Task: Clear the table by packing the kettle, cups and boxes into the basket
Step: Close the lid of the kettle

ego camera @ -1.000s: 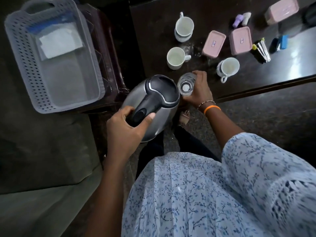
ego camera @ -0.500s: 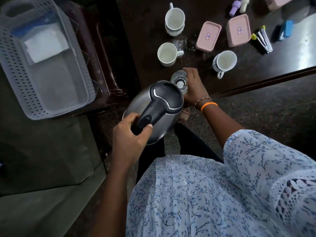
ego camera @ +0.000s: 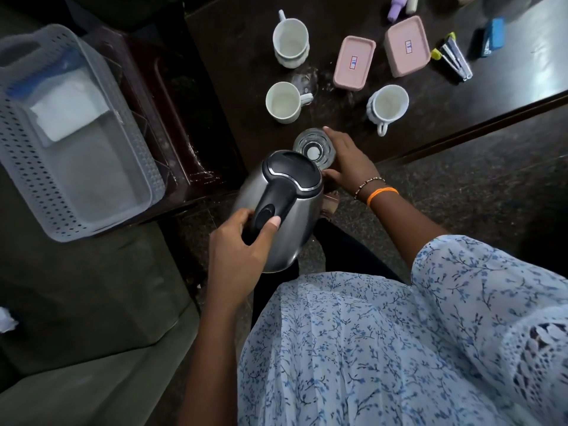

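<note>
Steel kettle (ego camera: 278, 207) hangs off the surface's (ego camera: 507, 84) near edge, left hand (ego camera: 238, 250) fingers wrapped round its black handle; right hand (ego camera: 347, 162) fingers curl round a glass (ego camera: 313, 147); beyond, three cups and two pink boxes; basket (ego camera: 40, 167) far left

Kettle lifted; cups, boxes on tabletop; basket off to the left.
Steel kettle (ego camera: 278, 210), black lid shut, tilted. Three white cups (ego camera: 282, 102) upright. Two pink lidded boxes (ego camera: 354, 62). Perforated pale basket (ego camera: 18, 133) apart.
</note>
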Tool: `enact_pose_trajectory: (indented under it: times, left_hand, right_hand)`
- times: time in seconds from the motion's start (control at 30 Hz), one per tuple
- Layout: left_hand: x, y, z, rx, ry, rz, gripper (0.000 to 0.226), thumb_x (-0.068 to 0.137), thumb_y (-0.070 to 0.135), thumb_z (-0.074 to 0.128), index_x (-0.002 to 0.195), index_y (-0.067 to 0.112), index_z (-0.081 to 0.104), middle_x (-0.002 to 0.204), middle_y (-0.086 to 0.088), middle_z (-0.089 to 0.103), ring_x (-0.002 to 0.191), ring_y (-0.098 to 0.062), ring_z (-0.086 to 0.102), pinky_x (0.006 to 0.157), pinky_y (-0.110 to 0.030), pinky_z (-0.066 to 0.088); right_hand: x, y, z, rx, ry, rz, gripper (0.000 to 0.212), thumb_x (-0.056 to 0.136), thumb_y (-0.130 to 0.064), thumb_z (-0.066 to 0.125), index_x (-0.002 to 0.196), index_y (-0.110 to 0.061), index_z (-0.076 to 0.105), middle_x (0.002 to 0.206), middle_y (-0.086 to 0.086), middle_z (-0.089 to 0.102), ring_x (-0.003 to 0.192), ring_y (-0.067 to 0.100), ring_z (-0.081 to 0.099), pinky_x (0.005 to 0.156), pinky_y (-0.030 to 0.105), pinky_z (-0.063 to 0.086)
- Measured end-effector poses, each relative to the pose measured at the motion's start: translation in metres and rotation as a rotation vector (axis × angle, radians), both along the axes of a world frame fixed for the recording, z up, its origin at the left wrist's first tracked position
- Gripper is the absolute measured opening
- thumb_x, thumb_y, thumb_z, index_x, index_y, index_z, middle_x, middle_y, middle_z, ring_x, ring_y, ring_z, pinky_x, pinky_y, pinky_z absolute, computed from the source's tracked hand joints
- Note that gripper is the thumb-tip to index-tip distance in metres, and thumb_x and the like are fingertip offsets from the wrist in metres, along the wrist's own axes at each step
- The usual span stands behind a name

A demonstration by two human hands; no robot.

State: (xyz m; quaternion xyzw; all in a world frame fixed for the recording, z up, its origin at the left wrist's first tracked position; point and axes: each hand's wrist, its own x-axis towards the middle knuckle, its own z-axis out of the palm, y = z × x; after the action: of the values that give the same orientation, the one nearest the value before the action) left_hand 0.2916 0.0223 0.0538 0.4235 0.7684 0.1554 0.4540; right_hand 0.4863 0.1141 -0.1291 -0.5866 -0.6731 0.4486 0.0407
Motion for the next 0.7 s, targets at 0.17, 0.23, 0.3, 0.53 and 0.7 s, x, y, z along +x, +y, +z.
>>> enact_pose_trajectory:
  times: [0.17,0.23,0.3,0.53,0.7]
  left_hand:
    - [0.005,0.003,-0.003,-0.028,0.009,-0.020,0.025,0.079,0.049,0.058,0.077,0.025,0.063,0.061,0.009,0.061,0.061,-0.004,0.058,0.057,-0.015,0.044]
    - [0.007,0.004,-0.004,-0.028,0.018,-0.020,0.025,0.079,0.049,0.059,0.076,0.024,0.063,0.060,0.008,0.061,0.059,-0.005,0.058,0.056,-0.015,0.044]
    - [0.010,0.005,-0.004,-0.023,0.031,-0.014,0.026,0.081,0.047,0.061,0.074,0.022,0.063,0.059,0.003,0.061,0.058,-0.010,0.058,0.055,-0.022,0.044]
    - [0.019,0.010,-0.004,-0.044,0.035,0.038,0.030,0.084,0.042,0.062,0.065,0.019,0.058,0.058,-0.001,0.060,0.055,-0.013,0.054,0.054,-0.027,0.044]
    - [0.021,0.014,-0.005,-0.072,0.022,0.075,0.034,0.082,0.045,0.062,0.062,0.016,0.059,0.058,-0.006,0.060,0.054,-0.013,0.053,0.056,-0.034,0.046]
  right_hand:
    - [0.002,-0.001,-0.002,-0.019,-0.029,0.003,0.085,0.078,-0.021,0.070,0.147,-0.021,0.019,0.147,0.005,0.033,0.129,0.030,0.044,0.093,0.049,0.048]
    - [0.004,-0.002,-0.002,-0.029,-0.038,-0.007,0.086,0.078,-0.022,0.069,0.147,-0.024,0.018,0.145,0.005,0.035,0.127,0.031,0.046,0.091,0.049,0.049]
    - [0.005,-0.002,-0.002,-0.043,-0.045,-0.017,0.086,0.079,-0.022,0.069,0.147,-0.028,0.017,0.142,0.007,0.038,0.123,0.032,0.049,0.090,0.049,0.050]
    - [0.010,0.002,-0.002,-0.096,-0.068,-0.016,0.084,0.079,-0.026,0.068,0.145,-0.038,0.017,0.122,0.011,0.051,0.111,0.035,0.055,0.089,0.051,0.050]
    - [0.012,0.003,-0.002,-0.112,-0.067,-0.020,0.084,0.079,-0.029,0.069,0.143,-0.043,0.016,0.122,0.010,0.054,0.111,0.033,0.056,0.089,0.051,0.050]
